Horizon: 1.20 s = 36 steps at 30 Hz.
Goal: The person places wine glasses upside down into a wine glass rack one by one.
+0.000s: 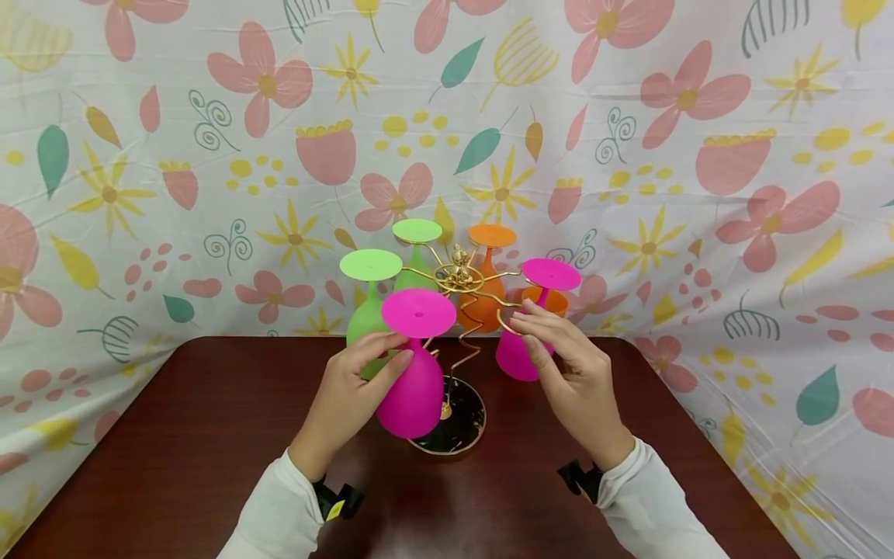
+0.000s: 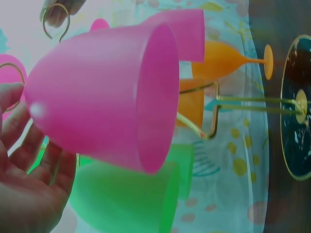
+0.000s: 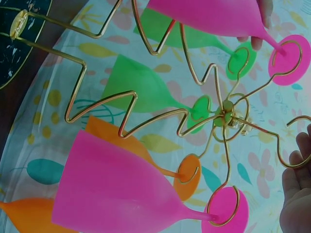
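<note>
My left hand [image 1: 359, 384] pinches the near pink wine glass [image 1: 415, 388] by its stem, just under its upturned foot. The glass hangs bowl-down at the front of a gold wire rack [image 1: 466, 341]. My right hand [image 1: 576, 373] pinches a bare curved hook [image 1: 504, 324] of the rack between thumb and fingers. Beyond that hand, another pink glass [image 3: 116, 187] hangs by its foot. Two green glasses [image 1: 370, 310] hang at the left and an orange glass [image 1: 482, 299] at the back, all bowl-down.
The rack stands on a round black base [image 1: 464, 427] with a gold rim, on a dark brown table [image 1: 230, 435]. Another orange glass [image 2: 218, 60] stands upright on the table behind the right side. A flower-patterned cloth [image 1: 265, 186] hangs behind the table.
</note>
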Available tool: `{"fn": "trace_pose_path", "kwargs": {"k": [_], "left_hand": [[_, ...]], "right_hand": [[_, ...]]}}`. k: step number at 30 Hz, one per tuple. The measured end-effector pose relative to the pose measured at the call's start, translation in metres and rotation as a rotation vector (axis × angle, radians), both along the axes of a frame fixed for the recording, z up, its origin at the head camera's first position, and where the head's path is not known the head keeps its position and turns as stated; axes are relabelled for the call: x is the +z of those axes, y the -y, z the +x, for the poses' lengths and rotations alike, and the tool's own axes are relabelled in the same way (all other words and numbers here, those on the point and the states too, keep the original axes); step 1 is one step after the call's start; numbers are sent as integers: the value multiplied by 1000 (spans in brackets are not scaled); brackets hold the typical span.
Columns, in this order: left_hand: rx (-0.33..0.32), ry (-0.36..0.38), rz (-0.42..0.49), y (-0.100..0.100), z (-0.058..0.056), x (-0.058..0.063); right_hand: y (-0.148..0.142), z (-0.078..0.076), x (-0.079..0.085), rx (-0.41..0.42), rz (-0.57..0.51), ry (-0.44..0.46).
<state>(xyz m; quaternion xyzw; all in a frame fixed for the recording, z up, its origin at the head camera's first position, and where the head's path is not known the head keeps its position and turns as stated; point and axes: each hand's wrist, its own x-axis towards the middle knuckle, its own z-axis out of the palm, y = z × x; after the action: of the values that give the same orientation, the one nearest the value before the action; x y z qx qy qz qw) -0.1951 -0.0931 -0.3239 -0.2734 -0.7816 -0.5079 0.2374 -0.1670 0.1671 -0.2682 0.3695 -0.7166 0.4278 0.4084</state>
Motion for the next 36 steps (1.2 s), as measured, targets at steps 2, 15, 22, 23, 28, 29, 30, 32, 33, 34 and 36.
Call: {"fn": "trace_pose_path", "kwargs": {"k": [2, 15, 22, 23, 28, 29, 30, 32, 33, 34, 36], "left_hand": [[22, -12, -8, 6, 0, -1], [209, 37, 21, 45, 9, -24], [271, 25, -20, 55, 9, -36], [288, 19, -35, 56, 8, -37], [375, -98, -215, 68, 2, -44], [393, -127, -258, 70, 1, -45], [408, -156, -298, 73, -1, -47], [436, -185, -358, 76, -4, -50], [451, -187, -380, 78, -6, -52], [467, -181, -398, 80, -7, -54], [483, -163, -417, 82, -10, -59]], "right_hand": [[0, 0, 0, 6, -4, 3], [2, 0, 1, 1, 2, 4], [2, 0, 0, 17, -8, 10], [2, 0, 0, 20, -6, 8], [3, -1, 0, 20, -7, 6], [3, 0, -1, 15, -9, 5], [3, 0, -1, 12, -14, 5], [3, 0, -2, 7, -21, 3], [2, 0, -2, 5, -23, 3], [2, 0, -2, 5, -24, 5], [2, 0, -2, 6, -24, 8]]}}
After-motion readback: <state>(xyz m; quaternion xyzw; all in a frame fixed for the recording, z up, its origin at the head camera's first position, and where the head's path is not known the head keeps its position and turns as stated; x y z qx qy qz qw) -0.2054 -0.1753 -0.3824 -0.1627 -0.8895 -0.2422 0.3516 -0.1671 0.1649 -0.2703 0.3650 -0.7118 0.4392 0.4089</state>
